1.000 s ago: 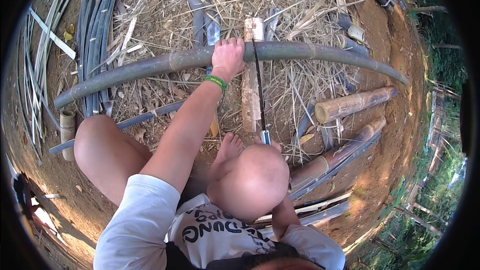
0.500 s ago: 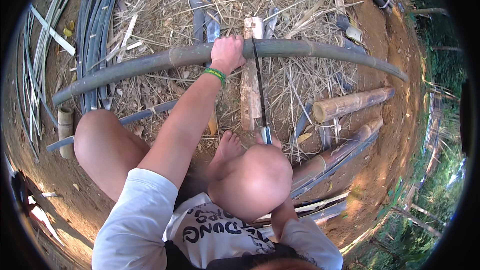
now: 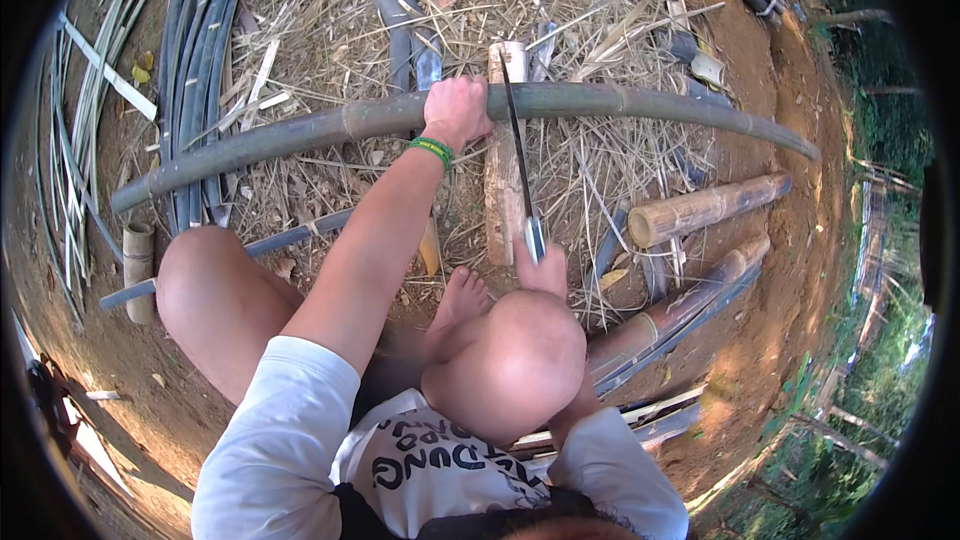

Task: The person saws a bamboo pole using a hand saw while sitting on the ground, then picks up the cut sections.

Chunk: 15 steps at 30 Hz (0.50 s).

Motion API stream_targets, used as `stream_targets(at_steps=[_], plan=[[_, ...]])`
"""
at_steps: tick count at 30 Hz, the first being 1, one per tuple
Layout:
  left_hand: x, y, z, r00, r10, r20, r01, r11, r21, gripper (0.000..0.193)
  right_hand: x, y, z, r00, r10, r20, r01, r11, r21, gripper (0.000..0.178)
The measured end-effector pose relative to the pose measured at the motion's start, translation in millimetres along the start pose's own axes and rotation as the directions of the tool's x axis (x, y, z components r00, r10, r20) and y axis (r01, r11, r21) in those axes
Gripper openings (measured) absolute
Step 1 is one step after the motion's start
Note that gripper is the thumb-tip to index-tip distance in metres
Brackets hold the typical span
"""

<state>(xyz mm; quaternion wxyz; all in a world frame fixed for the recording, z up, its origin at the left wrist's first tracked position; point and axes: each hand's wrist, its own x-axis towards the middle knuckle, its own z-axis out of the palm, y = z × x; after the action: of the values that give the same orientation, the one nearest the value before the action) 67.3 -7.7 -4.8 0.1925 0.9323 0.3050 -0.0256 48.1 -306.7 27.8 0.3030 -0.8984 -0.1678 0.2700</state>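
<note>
A long green bamboo pole [image 3: 300,137] lies crosswise over a pale, peeled log [image 3: 503,175]. My left hand [image 3: 457,110], with a green wristband, is wrapped over the pole just left of the log. In my right hand [image 3: 546,272] is the handle of a handsaw, partly hidden by my raised knee. Its long, thin blade [image 3: 519,140] crosses the pole close to the right of my left hand, its tip reaching past the far side. The cut itself, if any, is too small to make out.
Thick bamboo sections [image 3: 705,210] lie to the right. Split bamboo strips [image 3: 200,60] are bundled at the left, near a short bamboo tube [image 3: 138,265]. Straw and shavings [image 3: 590,50] litter the soil ahead. A bare foot [image 3: 463,300] rests near the log.
My right hand and the saw have moved forward, away from me, bringing the hand out from behind the knee. My left hand stays on the pole.
</note>
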Motion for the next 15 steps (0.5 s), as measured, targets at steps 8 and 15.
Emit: stream_targets(at_steps=[8,15], plan=[[6,22,-3,0.998,0.044,-0.04,-0.046,0.998,-0.043,0.05,102,-49,11,0.989,-0.12,-0.086,0.118,0.993,-0.022,0.046],[7,-11,0,1.0,0.019,0.017,-0.019,1.0,-0.008,0.049,10,-19,7,1.0,0.009,-0.014,-0.01,0.998,-0.061,0.045]])
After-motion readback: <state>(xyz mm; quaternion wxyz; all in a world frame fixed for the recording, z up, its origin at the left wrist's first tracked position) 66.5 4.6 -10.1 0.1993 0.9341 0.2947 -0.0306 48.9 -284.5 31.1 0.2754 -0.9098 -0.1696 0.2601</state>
